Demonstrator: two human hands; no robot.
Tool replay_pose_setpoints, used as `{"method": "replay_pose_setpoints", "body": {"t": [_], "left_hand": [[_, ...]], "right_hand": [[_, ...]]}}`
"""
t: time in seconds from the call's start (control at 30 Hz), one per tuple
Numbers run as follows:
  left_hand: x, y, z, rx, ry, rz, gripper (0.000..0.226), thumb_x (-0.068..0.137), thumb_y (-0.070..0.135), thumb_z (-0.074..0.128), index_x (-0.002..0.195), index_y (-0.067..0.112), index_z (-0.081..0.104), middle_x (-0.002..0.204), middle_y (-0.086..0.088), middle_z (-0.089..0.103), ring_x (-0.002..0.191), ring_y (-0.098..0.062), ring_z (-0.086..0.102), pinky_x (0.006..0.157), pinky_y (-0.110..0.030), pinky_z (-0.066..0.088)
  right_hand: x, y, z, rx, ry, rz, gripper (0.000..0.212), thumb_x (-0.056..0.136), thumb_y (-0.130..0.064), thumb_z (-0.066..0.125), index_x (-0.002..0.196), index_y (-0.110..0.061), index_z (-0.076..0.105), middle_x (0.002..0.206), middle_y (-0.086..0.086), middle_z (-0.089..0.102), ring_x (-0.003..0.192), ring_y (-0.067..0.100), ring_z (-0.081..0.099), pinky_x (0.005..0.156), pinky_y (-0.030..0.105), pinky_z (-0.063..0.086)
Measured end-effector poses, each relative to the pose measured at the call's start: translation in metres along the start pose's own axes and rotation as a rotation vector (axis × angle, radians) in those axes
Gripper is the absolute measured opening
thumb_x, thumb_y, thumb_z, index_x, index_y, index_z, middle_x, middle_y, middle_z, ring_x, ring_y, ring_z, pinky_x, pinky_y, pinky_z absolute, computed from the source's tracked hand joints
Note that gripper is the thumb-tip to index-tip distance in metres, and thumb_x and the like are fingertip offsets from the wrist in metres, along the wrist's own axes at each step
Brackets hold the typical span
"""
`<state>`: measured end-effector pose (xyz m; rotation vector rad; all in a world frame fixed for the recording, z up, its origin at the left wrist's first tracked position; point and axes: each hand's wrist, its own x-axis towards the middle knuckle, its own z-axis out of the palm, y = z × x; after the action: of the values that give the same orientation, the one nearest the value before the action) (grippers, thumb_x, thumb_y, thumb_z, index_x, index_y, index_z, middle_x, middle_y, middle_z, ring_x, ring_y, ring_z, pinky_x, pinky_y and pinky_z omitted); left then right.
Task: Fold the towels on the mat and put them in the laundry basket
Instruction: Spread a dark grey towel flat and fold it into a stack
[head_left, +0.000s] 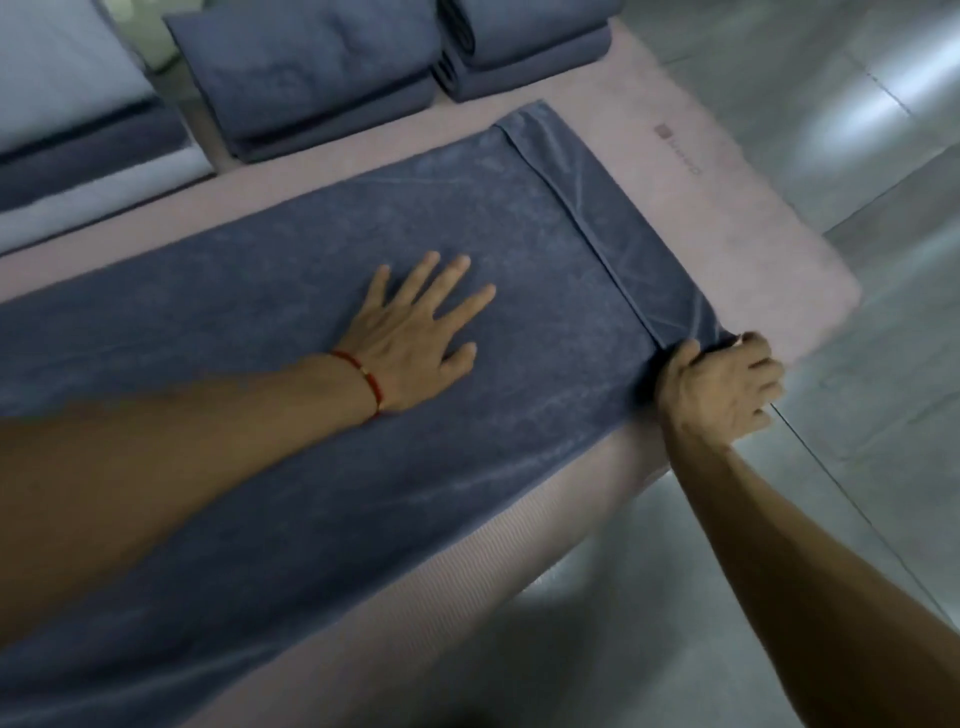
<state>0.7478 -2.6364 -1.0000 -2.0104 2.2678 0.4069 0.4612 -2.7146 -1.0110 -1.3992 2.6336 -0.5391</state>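
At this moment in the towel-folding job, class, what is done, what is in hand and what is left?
Done: two folded blue stacks sit at the mat's far end. In hand: a long blue towel lies spread out; the left hand presses it flat, the right hand grips its near corner. Left: finishing the folds and basketing everything; no basket is visible.

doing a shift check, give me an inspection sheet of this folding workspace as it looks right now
surface: pink mat on a grey tiled floor, one corner at the right.
job's things: long blue towel spread flat along the mat, its right end folded over into a narrow band. No laundry basket in view.
clutter: two piles of folded blue towels at the far side; more stacked cloth at the far left.
grippers: left hand pressed flat on the towel, fingers spread; right hand grips the towel's near right corner.
cables: nothing seen.
surroundings: floor tiles with glare; red cord bracelet on the left wrist.
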Motion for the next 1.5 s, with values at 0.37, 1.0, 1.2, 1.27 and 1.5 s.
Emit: {"method": "replay_pose_setpoints", "body": {"t": [0.37, 1.0, 1.2, 1.27, 1.5], "left_hand": [[0.235, -0.013, -0.064, -0.201, 0.241, -0.435, 0.040, 0.106, 0.024, 0.032, 0.139, 0.006, 0.045, 0.146, -0.020, 0.044, 0.138, -0.038, 0.035, 0.109, -0.056, 0.029], [0.286, -0.048, -0.098, -0.187, 0.141, -0.423, 0.033, 0.080, 0.019, 0.072, 0.111, 0.007, 0.071, 0.119, -0.019, 0.068, 0.112, -0.036, 0.065, 0.097, -0.042, 0.053], [0.281, -0.056, -0.087, 0.037, 0.338, -0.291, 0.022, 0.089, 0.016, 0.069, 0.109, 0.011, 0.062, 0.114, -0.028, 0.064, 0.111, -0.049, 0.058, 0.092, -0.051, 0.050], [0.283, -0.053, -0.082, -0.036, 0.353, -0.318, 0.022, 0.090, 0.009, 0.064, 0.111, 0.008, 0.059, 0.115, -0.028, 0.064, 0.111, -0.049, 0.058, 0.092, -0.051, 0.049], [0.256, -0.033, -0.040, 0.077, 0.338, -0.065, 0.053, 0.102, 0.042, 0.033, 0.152, 0.024, 0.034, 0.161, -0.011, 0.026, 0.142, -0.034, 0.033, 0.111, -0.056, 0.032]], "right_hand": [[-0.025, 0.028, 0.016, 0.185, 0.072, 0.026, 0.028, 0.093, -0.045, 0.056, 0.098, -0.017, 0.057, 0.128, 0.012, 0.045, 0.123, 0.037, 0.041, 0.098, 0.052, 0.030], [-0.025, 0.025, 0.017, 0.189, 0.109, 0.006, 0.020, 0.094, -0.036, 0.062, 0.092, -0.016, 0.057, 0.125, 0.011, 0.048, 0.119, 0.029, 0.036, 0.097, 0.049, 0.027], [-0.026, 0.027, 0.018, 0.197, 0.124, 0.001, 0.014, 0.097, -0.028, 0.059, 0.095, -0.015, 0.056, 0.125, 0.010, 0.049, 0.118, 0.027, 0.036, 0.096, 0.044, 0.024], [-0.025, 0.028, 0.018, 0.198, 0.122, -0.002, 0.015, 0.097, -0.028, 0.060, 0.097, -0.014, 0.055, 0.124, 0.010, 0.048, 0.118, 0.029, 0.038, 0.096, 0.046, 0.025], [-0.026, 0.021, 0.011, 0.135, 0.017, -0.109, 0.046, 0.096, -0.051, 0.051, 0.138, -0.033, 0.046, 0.147, 0.012, 0.036, 0.131, 0.036, 0.036, 0.102, 0.055, 0.025]]}}
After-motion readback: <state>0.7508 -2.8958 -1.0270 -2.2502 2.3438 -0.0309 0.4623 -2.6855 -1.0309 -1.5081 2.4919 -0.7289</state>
